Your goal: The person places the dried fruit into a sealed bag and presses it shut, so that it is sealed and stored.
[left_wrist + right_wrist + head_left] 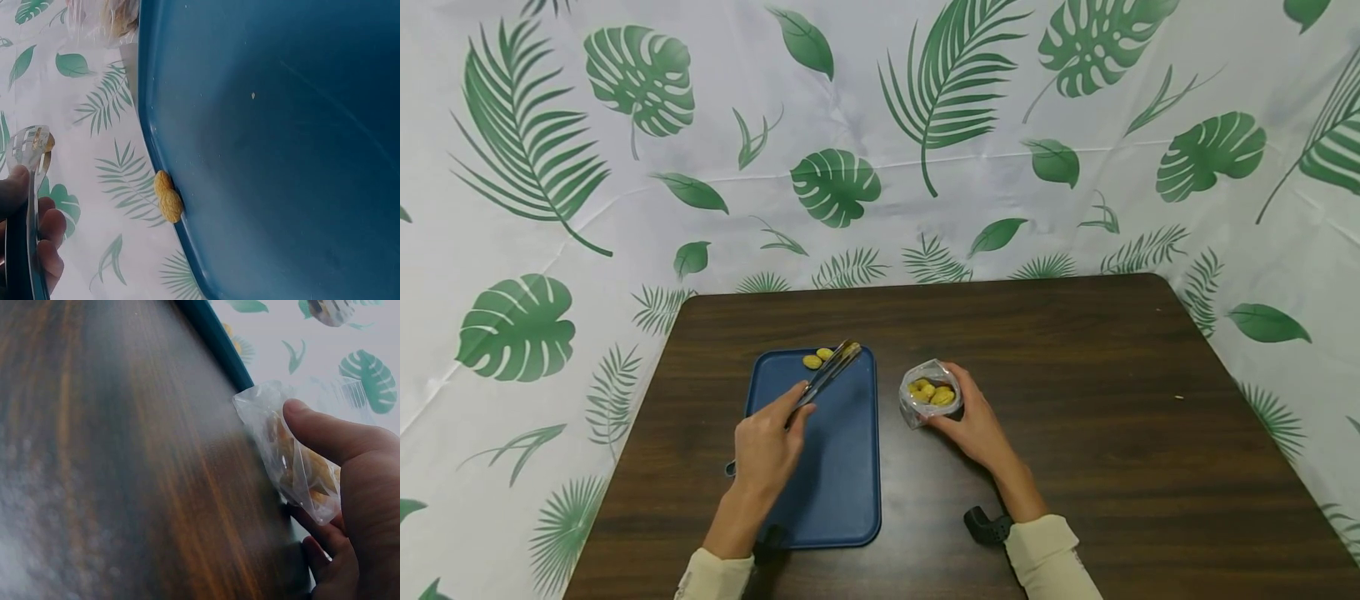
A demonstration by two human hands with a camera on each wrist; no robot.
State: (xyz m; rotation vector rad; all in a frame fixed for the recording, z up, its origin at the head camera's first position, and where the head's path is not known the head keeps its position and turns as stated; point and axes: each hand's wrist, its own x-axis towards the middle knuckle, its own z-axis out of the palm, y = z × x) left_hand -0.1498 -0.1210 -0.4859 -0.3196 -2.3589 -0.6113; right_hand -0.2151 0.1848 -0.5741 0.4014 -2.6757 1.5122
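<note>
My left hand (766, 442) grips metal tongs (822, 383) over a blue tray (842, 475). In the left wrist view a yellow-brown piece (49, 143) shows between the tongs' tips. Two small oval, wrinkled yellow pieces (812, 362) lie close together along the tray's far edge. To the right of the tray, my right hand (973, 425) holds a clear plastic bag (914, 413), its thumb and fingers around the side. The bag's mouth faces up, and several similar yellow pieces (932, 392) sit inside. Part of the bag is hidden behind the thumb in the right wrist view.
The dark wooden table (1075, 350) extends well to the right of the bag. A leaf-printed cloth (730, 233) hangs behind its far edge. Near the right side lies a tiny pale bit (1178, 397). A black wrist device (987, 527) sits by the right sleeve.
</note>
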